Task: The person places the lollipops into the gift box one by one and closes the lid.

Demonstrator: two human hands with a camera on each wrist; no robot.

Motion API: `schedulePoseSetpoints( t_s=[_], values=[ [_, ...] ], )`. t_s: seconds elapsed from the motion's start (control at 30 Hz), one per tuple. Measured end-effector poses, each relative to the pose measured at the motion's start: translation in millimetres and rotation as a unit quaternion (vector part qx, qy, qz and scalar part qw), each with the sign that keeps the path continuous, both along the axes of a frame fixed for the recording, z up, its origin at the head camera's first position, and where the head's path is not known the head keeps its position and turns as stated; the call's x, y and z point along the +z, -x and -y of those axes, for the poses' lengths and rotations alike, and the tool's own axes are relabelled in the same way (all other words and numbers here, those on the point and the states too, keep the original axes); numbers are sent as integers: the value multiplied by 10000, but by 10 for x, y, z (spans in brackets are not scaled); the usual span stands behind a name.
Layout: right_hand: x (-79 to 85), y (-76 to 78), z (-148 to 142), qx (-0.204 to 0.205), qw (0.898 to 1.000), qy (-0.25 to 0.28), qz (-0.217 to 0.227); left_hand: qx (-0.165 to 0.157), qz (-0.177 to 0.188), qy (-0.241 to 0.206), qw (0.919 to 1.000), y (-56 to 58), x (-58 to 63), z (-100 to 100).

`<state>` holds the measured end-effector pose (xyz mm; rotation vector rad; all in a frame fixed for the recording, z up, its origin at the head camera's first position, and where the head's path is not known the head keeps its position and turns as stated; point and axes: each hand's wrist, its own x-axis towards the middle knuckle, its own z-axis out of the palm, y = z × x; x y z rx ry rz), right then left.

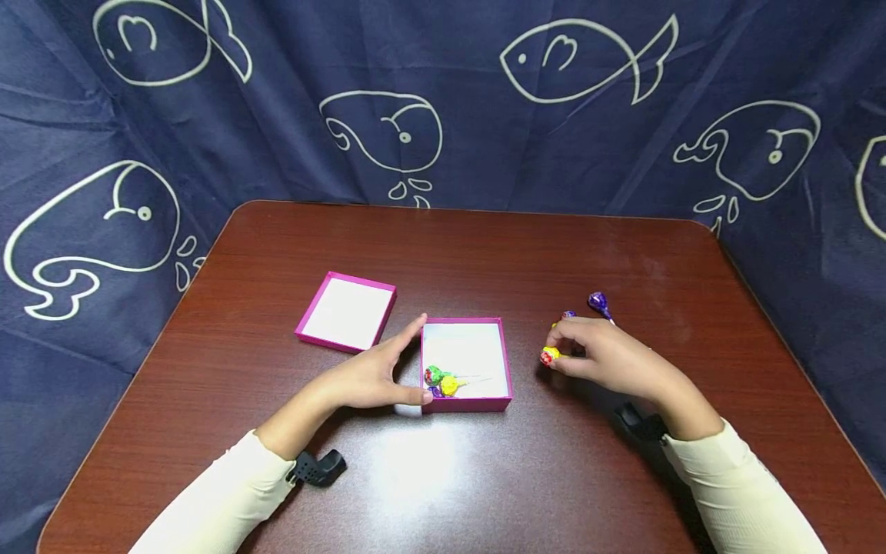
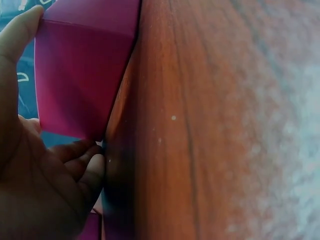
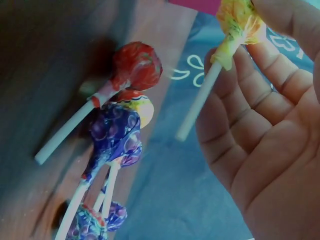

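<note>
A pink box (image 1: 467, 405) with a white inside stands in the middle of the table. Inside its near left corner lie a green lollipop (image 1: 433, 375), a yellow one and a purple one. My left hand (image 1: 374, 377) holds the box across its left side, thumb at the near corner and a finger at the far one. To the right of the box, my right hand (image 1: 609, 358) pinches a yellow-wrapped lollipop (image 3: 240, 25) by its head, with the white stick free. In the right wrist view, a red lollipop (image 3: 137, 65) and several purple ones (image 3: 112, 132) lie on the table beside that hand.
A shallow pink lid (image 1: 349, 312), white inside, lies left of and behind the box. One purple lollipop (image 1: 598, 302) is behind my right hand. The brown table (image 1: 484, 254) ends at a dark blue curtain (image 1: 471, 138) with white fish and whale drawings.
</note>
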<state>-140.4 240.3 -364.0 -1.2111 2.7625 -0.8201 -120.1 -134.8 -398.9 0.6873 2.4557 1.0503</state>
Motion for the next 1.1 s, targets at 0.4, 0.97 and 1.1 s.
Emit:
schedulePoseSetpoints(
  t_s=[0.4, 0.97, 1.1],
  values=[
    [73, 73, 197, 175, 9998, 48, -110, -27, -44, -44, 10000, -4, -32, 10],
    [329, 135, 687, 514, 9984, 215, -41, -26, -29, -16, 10000, -10, -23, 14],
    [385, 168, 808, 596, 9980, 190, -91, -33, -23, 16, 10000, 2, -5, 5]
  ],
)
